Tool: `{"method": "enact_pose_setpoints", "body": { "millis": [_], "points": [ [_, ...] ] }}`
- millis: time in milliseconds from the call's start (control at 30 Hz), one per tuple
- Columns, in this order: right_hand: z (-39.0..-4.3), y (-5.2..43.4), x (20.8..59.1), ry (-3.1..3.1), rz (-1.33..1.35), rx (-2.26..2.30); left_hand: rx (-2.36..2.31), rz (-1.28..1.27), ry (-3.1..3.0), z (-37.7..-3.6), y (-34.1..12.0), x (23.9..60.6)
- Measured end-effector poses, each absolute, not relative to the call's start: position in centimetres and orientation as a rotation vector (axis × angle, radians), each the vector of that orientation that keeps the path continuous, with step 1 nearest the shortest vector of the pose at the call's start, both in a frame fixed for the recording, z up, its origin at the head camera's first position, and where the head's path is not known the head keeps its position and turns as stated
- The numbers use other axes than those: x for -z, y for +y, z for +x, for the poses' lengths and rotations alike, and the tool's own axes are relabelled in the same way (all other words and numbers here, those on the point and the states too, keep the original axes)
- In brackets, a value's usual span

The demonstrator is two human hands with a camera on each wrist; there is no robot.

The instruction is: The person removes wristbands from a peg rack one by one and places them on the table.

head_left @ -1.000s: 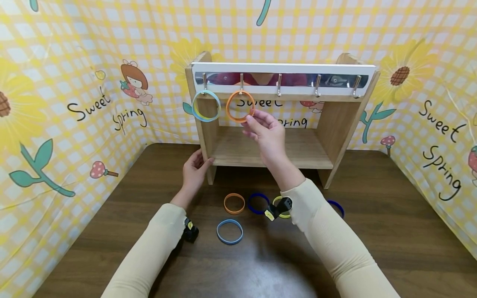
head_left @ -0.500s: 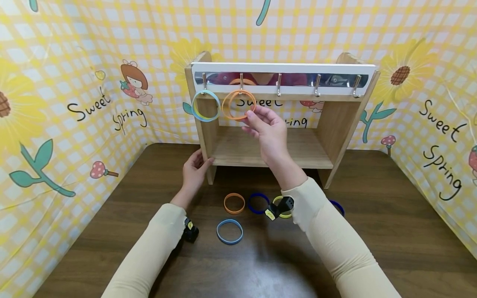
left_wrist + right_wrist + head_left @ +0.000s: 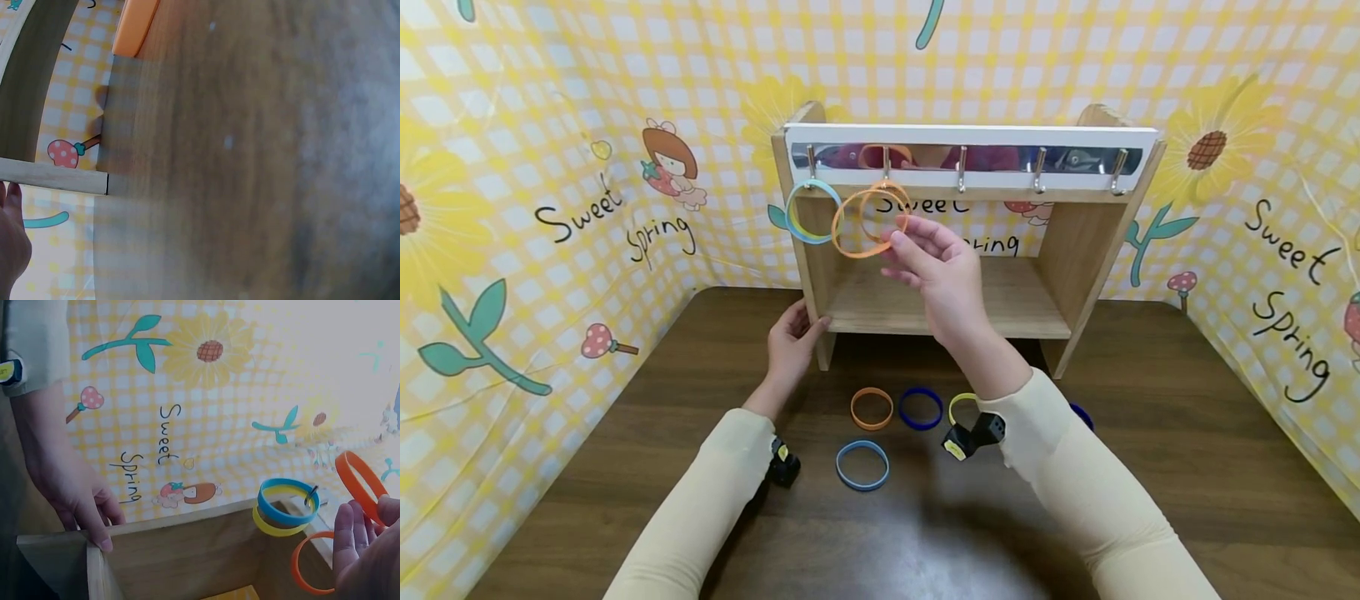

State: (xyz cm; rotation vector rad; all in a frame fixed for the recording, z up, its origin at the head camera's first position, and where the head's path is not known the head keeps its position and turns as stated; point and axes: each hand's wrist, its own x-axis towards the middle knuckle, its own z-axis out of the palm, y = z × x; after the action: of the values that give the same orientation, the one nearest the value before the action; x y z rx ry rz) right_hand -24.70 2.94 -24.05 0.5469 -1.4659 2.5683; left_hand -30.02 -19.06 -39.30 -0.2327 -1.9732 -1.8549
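My right hand [image 3: 953, 279] pinches an orange silicone wristband [image 3: 350, 481] between thumb and fingers, in front of the hook rail. Another orange wristband [image 3: 295, 569] hangs at the second hook [image 3: 886, 165], partly overlapped by the held one in the head view. A light-blue wristband [image 3: 281, 515] and a yellow wristband [image 3: 270, 530] hang together on the leftmost hook. With thumb in front and fingers behind, my left hand [image 3: 792, 343] grips the left side panel of the wooden rack [image 3: 947, 292], low near its shelf.
On the table [image 3: 850, 542] lie an orange band [image 3: 853, 408], a navy band [image 3: 921, 427], a yellow band [image 3: 953, 407], a blue band [image 3: 862, 487] and another navy band [image 3: 1081, 414], partly behind the right sleeve. Several bare hooks [image 3: 963, 171] continue rightward.
The two orange bands, nearly overlapping before, have come apart: the held one has shifted left and slightly down, while the other hangs at the second hook. My left hand has stayed put.
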Motion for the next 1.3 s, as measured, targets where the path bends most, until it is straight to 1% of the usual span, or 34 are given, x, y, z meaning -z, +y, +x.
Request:
{"method": "enact_pose_setpoints", "body": {
  "millis": [233, 533, 900, 1300],
  "points": [
    [-23.5, 3.4, 24.7, -1.565, 0.615, -2.519, 1.853, -0.238, -1.966, -30.3, -19.2, 39.2],
    [-23.0, 4.1, 26.1, -1.682, 0.64, -2.473, 1.864, -0.226, -1.975, -30.4, -19.2, 39.4],
    [-23.0, 5.6, 28.4, -1.782, 0.633, -2.431, 1.872, -0.234, -1.966, -30.4, -19.1, 39.3],
    [-22.6, 7.0, 30.8, -1.95, 0.558, -2.392, 1.845, -0.232, -1.983, -30.2, -19.0, 39.4]
  ]
}}
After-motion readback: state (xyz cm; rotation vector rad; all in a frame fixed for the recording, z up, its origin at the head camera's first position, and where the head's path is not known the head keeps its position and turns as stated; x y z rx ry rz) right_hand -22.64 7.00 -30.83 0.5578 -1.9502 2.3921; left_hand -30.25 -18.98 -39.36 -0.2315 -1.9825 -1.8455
